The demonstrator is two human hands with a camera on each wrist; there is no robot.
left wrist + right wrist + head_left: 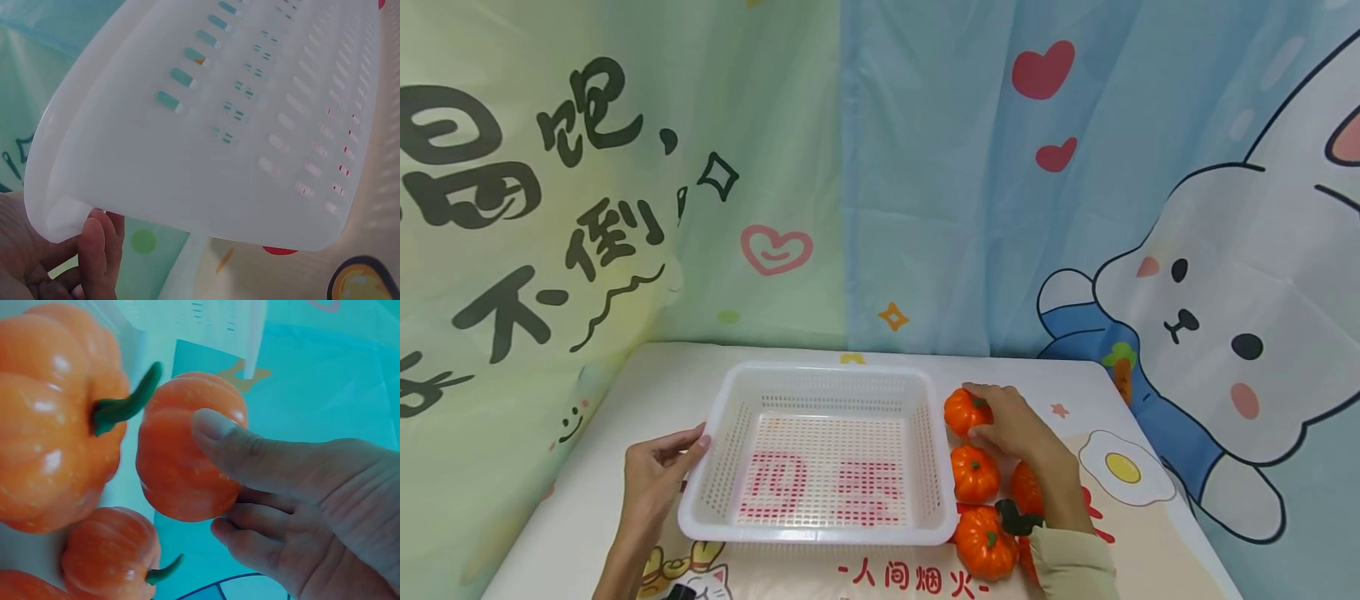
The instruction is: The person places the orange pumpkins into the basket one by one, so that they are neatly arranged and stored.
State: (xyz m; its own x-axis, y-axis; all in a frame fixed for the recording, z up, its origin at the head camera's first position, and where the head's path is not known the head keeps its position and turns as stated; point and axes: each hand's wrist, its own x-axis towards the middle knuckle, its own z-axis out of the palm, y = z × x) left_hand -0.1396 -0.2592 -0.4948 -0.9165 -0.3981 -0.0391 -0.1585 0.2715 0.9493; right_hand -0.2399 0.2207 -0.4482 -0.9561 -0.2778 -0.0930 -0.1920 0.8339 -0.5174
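A white plastic basket [820,535] with slotted walls sits on the table, and nothing lies in it. My left hand [658,477] pinches the basket's left rim; in the left wrist view the fingertips [94,247] curl under that rim. To the basket's right, my right hand [1011,421] grips a small orange pumpkin [962,412] between thumb and fingers. The right wrist view shows the thumb across this pumpkin [187,456]. Closer to me lie another pumpkin [974,475] and a larger one [985,546] with a green stem.
More orange pumpkins [1027,490] lie partly hidden under the right forearm, beside a dark green piece [1018,518]. The tabletop [677,375] carries a printed cover with a fried egg picture [1123,468]. A printed curtain [917,183] hangs behind the table.
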